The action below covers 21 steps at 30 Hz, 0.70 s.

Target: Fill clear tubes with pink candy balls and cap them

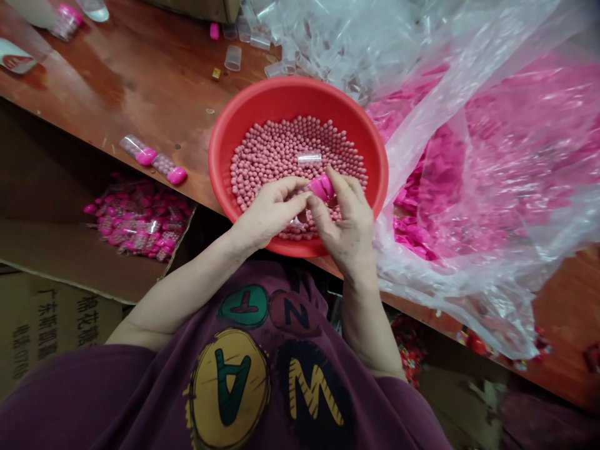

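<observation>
My left hand (269, 211) and my right hand (345, 220) meet over a red basin (220, 162) of small pink balls (267, 147). Between my right thumb and fingers are bright pink plastic caps (321, 186). My left thumb and forefinger are closed at their left end, on a small clear tube mostly hidden by the fingers. Beneath the left fingers, another bit of clear plastic (297, 222) shows. One clear tube (309, 159) lies on top of the balls, just beyond my hands.
Two filled, pink-capped tubes (152, 159) lie left of the basin on the wooden table (135, 75). Below them, a cardboard box (56, 250) contains many more. Clear empty tubes (328, 56) are heaped behind, and a plastic bag (510, 162) of pink caps spreads right.
</observation>
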Tool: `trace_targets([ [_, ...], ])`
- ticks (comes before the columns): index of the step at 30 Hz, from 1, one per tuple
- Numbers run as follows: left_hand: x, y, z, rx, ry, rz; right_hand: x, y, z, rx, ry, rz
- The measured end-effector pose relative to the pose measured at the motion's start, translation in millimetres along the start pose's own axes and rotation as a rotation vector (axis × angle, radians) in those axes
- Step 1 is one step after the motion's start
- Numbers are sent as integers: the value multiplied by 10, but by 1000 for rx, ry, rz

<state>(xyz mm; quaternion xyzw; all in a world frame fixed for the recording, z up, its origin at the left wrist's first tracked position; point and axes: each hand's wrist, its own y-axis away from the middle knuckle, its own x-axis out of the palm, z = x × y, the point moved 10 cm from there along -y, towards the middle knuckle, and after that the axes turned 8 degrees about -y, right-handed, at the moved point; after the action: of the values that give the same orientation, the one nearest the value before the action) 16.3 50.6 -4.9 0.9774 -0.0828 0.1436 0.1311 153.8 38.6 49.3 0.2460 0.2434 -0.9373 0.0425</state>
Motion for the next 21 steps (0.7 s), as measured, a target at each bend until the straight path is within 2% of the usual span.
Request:
trace_targets([
  [2,-11,-6,2,-35,28,-20,87,12,58,-37,90,133],
  [4,9,-6,31,-92,57,-7,164,30,53,-58,206,190],
  [6,35,-1,63,-142,79,14,235,32,9,-55,321,189],
  [9,30,0,63,-148,94,4,307,10,-26,-74,418,120],
  [12,28,-6,51,-133,98,5,334,-4,13,-159,424,58],
  [14,26,-13,56,-131,99,8,356,-6,26,-193,424,67],
  [19,58,3,72,-111,34,27,397,-41,26,-120,422,157],
  [21,39,36,-9,-53,-25,20,382,-84,54,-98,355,222],
])
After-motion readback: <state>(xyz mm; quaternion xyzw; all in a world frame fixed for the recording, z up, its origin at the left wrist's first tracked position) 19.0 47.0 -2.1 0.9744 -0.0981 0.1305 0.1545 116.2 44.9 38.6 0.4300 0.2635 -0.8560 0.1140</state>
